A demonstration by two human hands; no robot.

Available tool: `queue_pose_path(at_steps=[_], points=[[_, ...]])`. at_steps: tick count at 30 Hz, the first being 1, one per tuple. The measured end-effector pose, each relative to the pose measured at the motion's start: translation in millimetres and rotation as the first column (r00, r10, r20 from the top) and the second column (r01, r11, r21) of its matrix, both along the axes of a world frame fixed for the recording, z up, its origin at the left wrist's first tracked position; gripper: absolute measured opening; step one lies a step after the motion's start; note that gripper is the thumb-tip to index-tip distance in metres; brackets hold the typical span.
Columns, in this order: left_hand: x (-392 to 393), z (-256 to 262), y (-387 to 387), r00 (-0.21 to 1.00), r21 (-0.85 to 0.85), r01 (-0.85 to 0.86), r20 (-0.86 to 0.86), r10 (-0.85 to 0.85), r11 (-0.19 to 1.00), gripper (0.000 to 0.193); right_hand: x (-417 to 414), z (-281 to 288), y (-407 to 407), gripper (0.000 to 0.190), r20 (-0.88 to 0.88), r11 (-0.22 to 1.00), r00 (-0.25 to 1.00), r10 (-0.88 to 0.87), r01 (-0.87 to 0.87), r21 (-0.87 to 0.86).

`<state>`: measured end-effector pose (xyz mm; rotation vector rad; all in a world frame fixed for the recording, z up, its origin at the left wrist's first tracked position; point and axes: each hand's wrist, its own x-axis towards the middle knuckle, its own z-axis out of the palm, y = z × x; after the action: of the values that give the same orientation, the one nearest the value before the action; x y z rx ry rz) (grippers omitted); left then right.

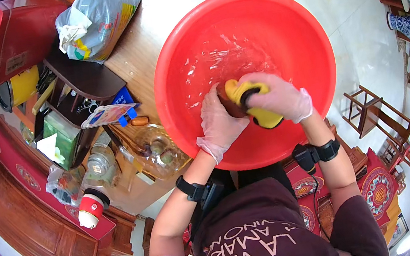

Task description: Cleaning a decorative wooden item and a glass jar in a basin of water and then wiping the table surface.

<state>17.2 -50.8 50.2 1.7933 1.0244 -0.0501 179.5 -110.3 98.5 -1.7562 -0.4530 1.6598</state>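
Note:
A large red plastic basin (pixel 286 33) with rippling water in it stands before me at the table's edge. Over its lower middle, my left hand (pixel 220 119), in a thin clear glove, holds a dark reddish-brown object (pixel 231 108) whose kind I cannot tell. My right hand (pixel 275 96), gloved the same way and slightly blurred, grips a yellow and black cloth or sponge (pixel 266 115). The yellow and black thing touches or overlaps the brown object, and both are partly hidden by the fingers.
On the wooden table (pixel 132 58), left of the basin, are a tied plastic bag (pixel 98 27), a dark organizer (pixel 86 76), a glass bowl (pixel 156 152) holding several round things, and clear jars (pixel 101 161). Wooden chairs (pixel 377 111) stand on the tiled floor at the right.

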Motion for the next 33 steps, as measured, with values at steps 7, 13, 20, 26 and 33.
queue_pose_path(at_steps=[7,13,20,26,33], points=[[5,4,1,0.974,0.088,0.074,0.207,-0.091,0.993,0.074,-15,-5,12,0.032,0.323,0.967,0.921,0.217,-0.248,0.059],[2,3,-6,0.951,0.214,0.052,0.288,-0.114,0.975,0.072,-10,-30,19,0.033,0.579,0.972,0.780,0.235,-0.193,-0.135],[2,13,-2,0.928,-0.526,-0.202,0.168,0.334,0.826,0.059,-3,-53,-15,0.032,0.786,0.973,0.576,0.226,-0.097,-0.209],[6,13,21,0.684,-0.956,-0.291,-0.233,0.691,-0.035,0.045,3,-41,-37,0.039,0.680,0.895,0.616,0.398,-0.098,-0.435],[24,14,30,0.525,-0.862,-0.152,-0.485,0.699,-0.484,0.048,-7,-51,-58,0.048,0.608,0.924,0.718,0.340,-0.132,-0.360]])
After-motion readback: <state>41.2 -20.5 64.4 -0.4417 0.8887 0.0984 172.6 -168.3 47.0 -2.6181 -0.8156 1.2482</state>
